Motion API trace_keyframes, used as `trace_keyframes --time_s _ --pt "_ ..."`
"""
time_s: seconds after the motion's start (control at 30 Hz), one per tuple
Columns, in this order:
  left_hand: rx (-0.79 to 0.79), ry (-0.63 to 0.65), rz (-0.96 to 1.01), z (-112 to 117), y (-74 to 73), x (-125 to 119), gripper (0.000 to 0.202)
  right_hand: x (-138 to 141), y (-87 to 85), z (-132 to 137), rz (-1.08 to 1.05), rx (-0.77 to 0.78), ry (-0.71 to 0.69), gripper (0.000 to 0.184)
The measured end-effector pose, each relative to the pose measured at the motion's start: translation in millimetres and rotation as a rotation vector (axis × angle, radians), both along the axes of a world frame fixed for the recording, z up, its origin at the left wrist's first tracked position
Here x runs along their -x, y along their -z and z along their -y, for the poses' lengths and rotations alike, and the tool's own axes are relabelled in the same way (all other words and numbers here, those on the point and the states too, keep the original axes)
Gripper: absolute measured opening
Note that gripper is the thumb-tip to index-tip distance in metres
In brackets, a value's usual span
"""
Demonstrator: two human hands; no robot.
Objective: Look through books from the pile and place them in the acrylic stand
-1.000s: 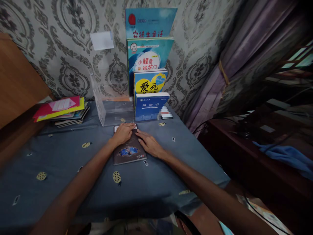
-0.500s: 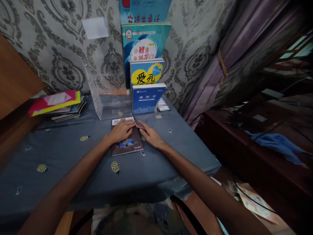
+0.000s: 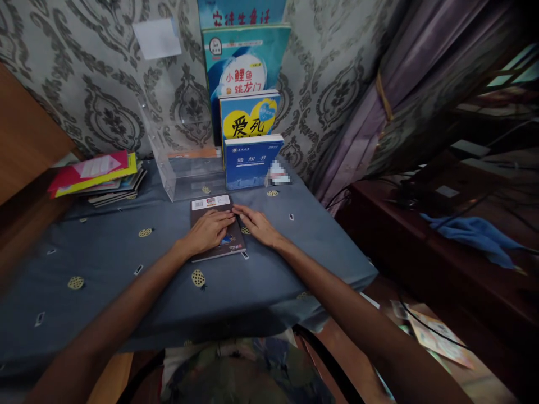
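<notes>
A dark brown book (image 3: 210, 203) with a white label at its far end lies flat on the blue-grey tablecloth (image 3: 105, 258). My left hand (image 3: 208, 230) rests palm down on the middle of its cover, fingers stretched out. My right hand (image 3: 256, 223) lies flat at the book's right edge, its fingertips touching the cover near the far right corner. Just beyond the book stands a clear acrylic stand (image 3: 185, 168). Its right half holds several upright blue books (image 3: 246, 160) in rising tiers.
A stack of thin colourful booklets (image 3: 95, 174) lies at the table's far left. Patterned wallpaper backs the table, with a purple curtain (image 3: 379, 112) to the right. A dark wooden bench (image 3: 442, 247) with a blue cloth (image 3: 471, 233) stands to the right.
My left hand has slid back along the cover toward me, uncovering the white label. The view has tilted down a little. My right hand stays at the book's right edge.
</notes>
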State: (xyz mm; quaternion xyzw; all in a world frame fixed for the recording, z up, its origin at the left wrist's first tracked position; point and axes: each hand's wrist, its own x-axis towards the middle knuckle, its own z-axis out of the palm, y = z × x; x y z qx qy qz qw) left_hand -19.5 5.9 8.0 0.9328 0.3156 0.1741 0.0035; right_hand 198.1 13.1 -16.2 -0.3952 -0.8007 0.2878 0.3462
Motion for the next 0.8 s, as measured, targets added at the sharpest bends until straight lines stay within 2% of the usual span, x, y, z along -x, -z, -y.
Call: trace_keyframes --time_s 0.37,0.57,0.8 --pt "0.135 0.156 -0.038 28 -2.0 7 0.053 2 3.0 -1 -0.003 -0.023 -0.028 0.045" --pt "0.171 0.229 -0.042 44 -4.5 11 0.049 4 4.3 3 0.079 -0.112 0.01 0.044" --pt "0.254 0.242 -0.005 46 -4.5 14 0.043 5 0.1 25 0.145 -0.161 0.029 0.038"
